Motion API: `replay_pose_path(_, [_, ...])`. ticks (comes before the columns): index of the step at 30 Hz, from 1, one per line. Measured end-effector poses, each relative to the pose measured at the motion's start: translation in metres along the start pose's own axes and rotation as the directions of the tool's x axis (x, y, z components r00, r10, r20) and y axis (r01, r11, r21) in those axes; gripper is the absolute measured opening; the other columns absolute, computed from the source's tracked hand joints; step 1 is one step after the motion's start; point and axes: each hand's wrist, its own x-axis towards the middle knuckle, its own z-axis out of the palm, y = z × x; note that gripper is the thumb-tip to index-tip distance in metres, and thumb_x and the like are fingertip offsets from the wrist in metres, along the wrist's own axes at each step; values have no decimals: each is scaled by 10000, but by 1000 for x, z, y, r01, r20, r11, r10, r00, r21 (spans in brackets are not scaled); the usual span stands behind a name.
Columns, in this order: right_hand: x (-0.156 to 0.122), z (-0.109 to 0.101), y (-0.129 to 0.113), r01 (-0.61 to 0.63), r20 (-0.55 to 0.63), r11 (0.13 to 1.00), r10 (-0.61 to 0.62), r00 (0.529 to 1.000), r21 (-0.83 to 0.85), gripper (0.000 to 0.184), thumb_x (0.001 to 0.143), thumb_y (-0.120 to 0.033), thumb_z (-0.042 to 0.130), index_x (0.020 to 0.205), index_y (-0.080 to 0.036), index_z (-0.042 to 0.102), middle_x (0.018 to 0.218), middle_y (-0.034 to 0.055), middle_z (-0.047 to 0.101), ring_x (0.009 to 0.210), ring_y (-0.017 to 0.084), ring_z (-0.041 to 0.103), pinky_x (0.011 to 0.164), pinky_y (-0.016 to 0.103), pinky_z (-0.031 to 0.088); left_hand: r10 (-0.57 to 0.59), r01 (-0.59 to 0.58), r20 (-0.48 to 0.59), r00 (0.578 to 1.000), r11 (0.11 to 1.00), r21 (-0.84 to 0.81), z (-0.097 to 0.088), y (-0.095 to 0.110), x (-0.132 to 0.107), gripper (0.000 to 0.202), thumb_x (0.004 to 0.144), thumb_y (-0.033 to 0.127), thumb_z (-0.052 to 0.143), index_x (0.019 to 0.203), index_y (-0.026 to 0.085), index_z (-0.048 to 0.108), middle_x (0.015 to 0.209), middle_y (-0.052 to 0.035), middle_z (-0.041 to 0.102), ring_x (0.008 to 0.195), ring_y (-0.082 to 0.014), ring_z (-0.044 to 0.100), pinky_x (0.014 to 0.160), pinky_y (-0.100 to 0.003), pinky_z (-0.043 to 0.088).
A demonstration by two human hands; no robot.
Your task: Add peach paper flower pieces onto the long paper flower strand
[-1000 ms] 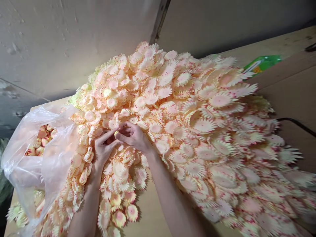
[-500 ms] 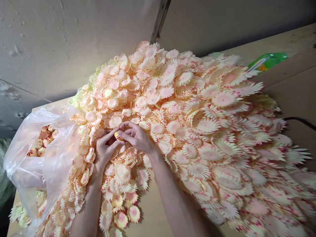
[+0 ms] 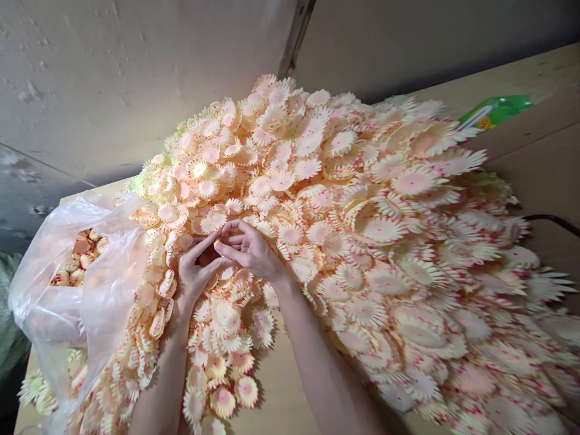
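Observation:
A big heap of cream-and-pink artificial flower heads (image 3: 362, 229) covers a wooden table (image 3: 281, 405). My left hand (image 3: 194, 272) and my right hand (image 3: 251, 249) meet fingertip to fingertip at the near left slope of the heap. Both pinch together over something small between them; I cannot make out what it is. Loose flower heads (image 3: 226, 338) lie right under my wrists.
A clear plastic bag (image 3: 77, 284) holding more flower pieces lies open at the left. A green packet (image 3: 496, 110) lies at the far right, and a dark cable (image 3: 550, 222) runs along the right edge. Grey walls rise behind the table.
My hands stay in the same spot; the fingers have shifted slightly, and the small yellow piece seen between them a moment ago is hidden.

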Motion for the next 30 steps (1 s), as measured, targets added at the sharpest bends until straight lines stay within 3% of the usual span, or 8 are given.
replay_pose_path(4, [1,-1,4,61,10,998,-61,998,-28,380,759,-396,738,930,-239,437,653,-53,636,527,106,599,515,212,458,-39,39,-6,999,999,-1,1,-4,-1,605,663,320,837,1231,203,667,1160,-101,711,1003,-238,679,913,-332,540])
replay_pose_path(10, [3,-3,12,143,-69,964,-162,984,-224,310,816,-440,671,863,-236,441,518,-87,505,410,81,449,402,182,249,-165,163,-88,982,986,-28,4,-1,-1,557,674,355,823,1176,150,697,987,-68,755,843,-188,691,824,-290,560])
replay_pose_path(14, [3,-1,10,85,-68,981,-98,993,-176,353,803,-510,670,907,-241,466,572,-65,568,479,111,548,434,191,352,-151,147,-58,987,987,-68,4,2,-1,614,679,355,819,1236,152,657,997,-74,758,849,-196,700,822,-305,571])
replay_pose_path(19, [5,-2,9,0,-69,999,-3,998,-45,421,845,-667,503,818,-248,537,736,-1,654,671,168,657,598,276,534,-104,104,-41,994,995,2,2,5,-1,605,680,354,819,1237,177,660,1148,-88,725,1009,-238,688,940,-335,537])
replay_pose_path(23, [9,-4,12,-63,-89,998,62,994,-16,531,808,-753,465,764,-236,578,728,30,682,699,194,677,648,310,555,-115,117,-81,990,993,26,3,4,0,542,729,378,774,1219,170,673,1188,-90,709,1077,-247,667,996,-349,506])
replay_pose_path(30, [9,-4,15,-54,-124,998,56,991,21,553,763,-760,534,784,-219,647,755,55,720,704,214,690,634,328,556,-84,86,-72,994,996,30,4,6,3,452,771,369,731,1173,165,704,1161,-84,720,1055,-241,669,977,-334,504])
